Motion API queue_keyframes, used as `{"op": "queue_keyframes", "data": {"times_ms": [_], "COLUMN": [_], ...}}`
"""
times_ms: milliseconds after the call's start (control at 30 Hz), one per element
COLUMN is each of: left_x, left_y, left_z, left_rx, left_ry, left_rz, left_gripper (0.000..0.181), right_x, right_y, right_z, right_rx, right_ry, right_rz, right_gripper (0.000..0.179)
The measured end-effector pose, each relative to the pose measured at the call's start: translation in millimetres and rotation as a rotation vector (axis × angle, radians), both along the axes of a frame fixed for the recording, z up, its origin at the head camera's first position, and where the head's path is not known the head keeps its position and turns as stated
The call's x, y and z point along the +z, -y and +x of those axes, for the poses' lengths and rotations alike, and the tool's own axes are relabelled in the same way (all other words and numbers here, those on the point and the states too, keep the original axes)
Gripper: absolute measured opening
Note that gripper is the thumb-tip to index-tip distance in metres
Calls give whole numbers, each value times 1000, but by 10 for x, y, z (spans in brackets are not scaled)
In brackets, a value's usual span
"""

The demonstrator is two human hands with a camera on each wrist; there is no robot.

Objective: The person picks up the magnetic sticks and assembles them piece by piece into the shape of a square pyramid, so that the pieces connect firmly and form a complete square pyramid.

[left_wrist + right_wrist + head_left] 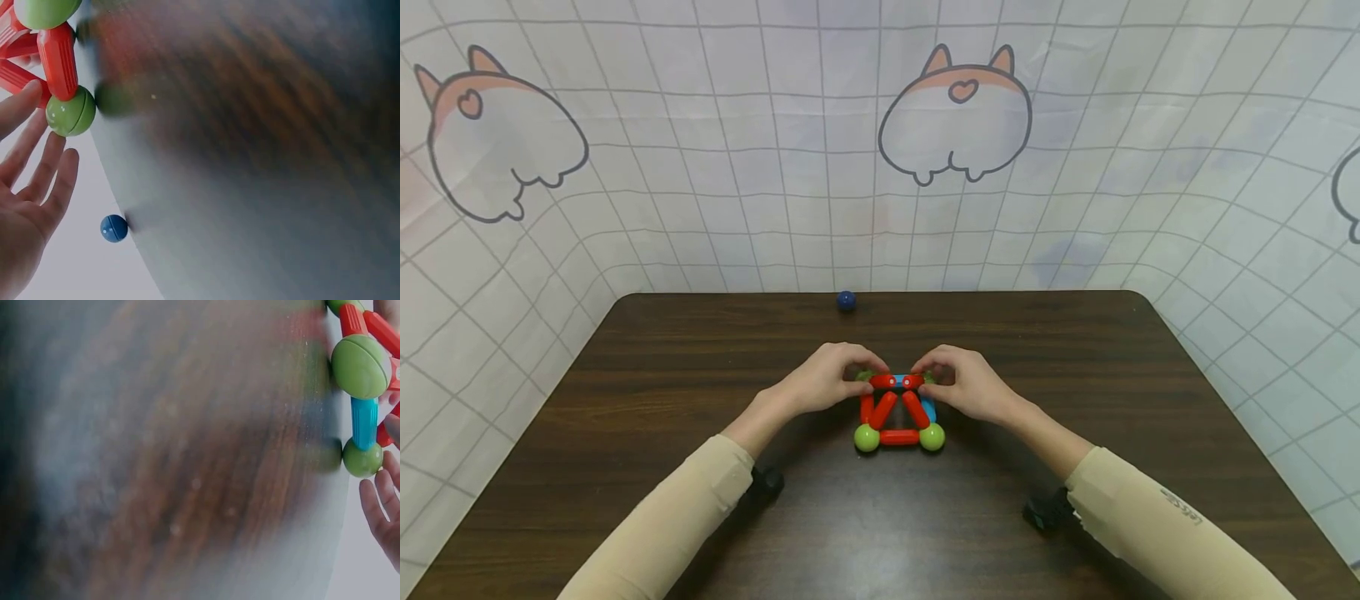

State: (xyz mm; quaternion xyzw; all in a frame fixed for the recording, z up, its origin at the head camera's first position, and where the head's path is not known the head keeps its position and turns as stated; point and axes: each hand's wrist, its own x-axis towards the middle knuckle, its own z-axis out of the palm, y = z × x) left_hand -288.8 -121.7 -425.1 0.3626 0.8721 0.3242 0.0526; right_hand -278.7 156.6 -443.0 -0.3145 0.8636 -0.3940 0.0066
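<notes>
A frame of red rods [899,437], blue rods and green balls [867,437] stands on the table, apparently a magnetic building set. Two slanted red rods rise inward from the near balls, their upper ends apart. My left hand [822,379] pinches a slanted red rod [22,80] at the far left ball [72,112]. Across from it, my right hand [973,385] pinches the matching red rod [384,434] by the far right ball [362,459]. Along the right side runs a blue rod [364,424]. Fingertips partly cover the far balls in the head view.
A dark blue ball [846,301] lies near the far edge of the brown wooden table [880,533]. Behind the table hangs a white gridded cloth [775,108] with cartoon animal drawings. Dark wrist devices [1048,510] sit under both forearms.
</notes>
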Motion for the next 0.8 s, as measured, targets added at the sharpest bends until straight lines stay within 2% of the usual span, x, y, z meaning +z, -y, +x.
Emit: {"op": "queue_keyframes", "data": {"times_ms": [200,800], "left_x": [19,6], "left_y": [-1,-4], "left_z": [-30,-74], "left_rx": [-22,-44], "left_ry": [-24,-4], "left_rz": [-21,-40], "left_gripper": [25,22], "right_x": [17,17], "right_y": [-4,-24], "right_z": [-17,-28], "right_rx": [10,11], "right_ry": [-22,-14], "right_rz": [21,34], "right_gripper": [19,19]}}
